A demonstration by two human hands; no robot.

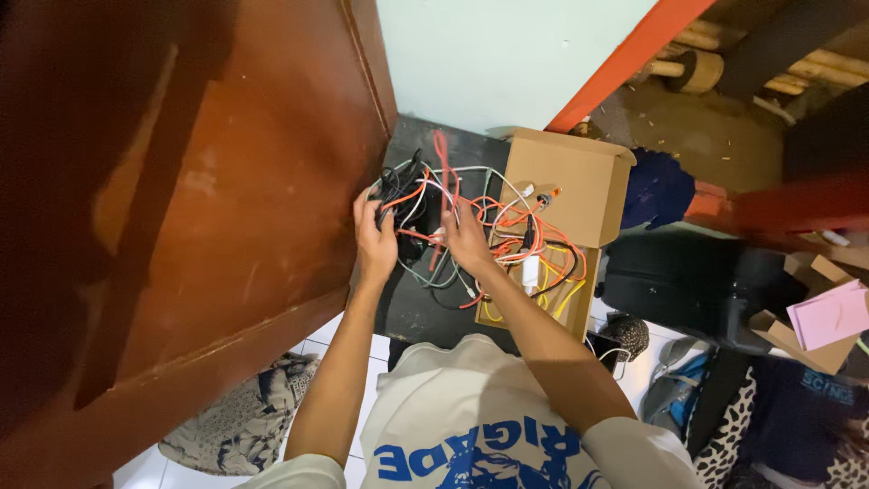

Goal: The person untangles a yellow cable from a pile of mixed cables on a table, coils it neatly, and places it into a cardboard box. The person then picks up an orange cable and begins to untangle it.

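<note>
A tangle of cables (pixel 471 217) in orange, white, grey, black and yellow lies across a black surface (pixel 412 312) and spills into an open cardboard box (pixel 579 181). My left hand (pixel 375 237) grips a dark bundle of cables at the tangle's left end. My right hand (pixel 467 239) pinches orange and white strands in the middle of the tangle. A white plug or adapter (pixel 530 272) hangs among the cables near the box.
A large reddish-brown wooden door (pixel 181 199) stands close on the left. A pale wall (pixel 498 54) is behind. A black suitcase (pixel 688 285), cardboard scraps with a pink sheet (pixel 828 317), clothes and bags crowd the right. Patterned cloth (pixel 240 421) lies on white floor tiles.
</note>
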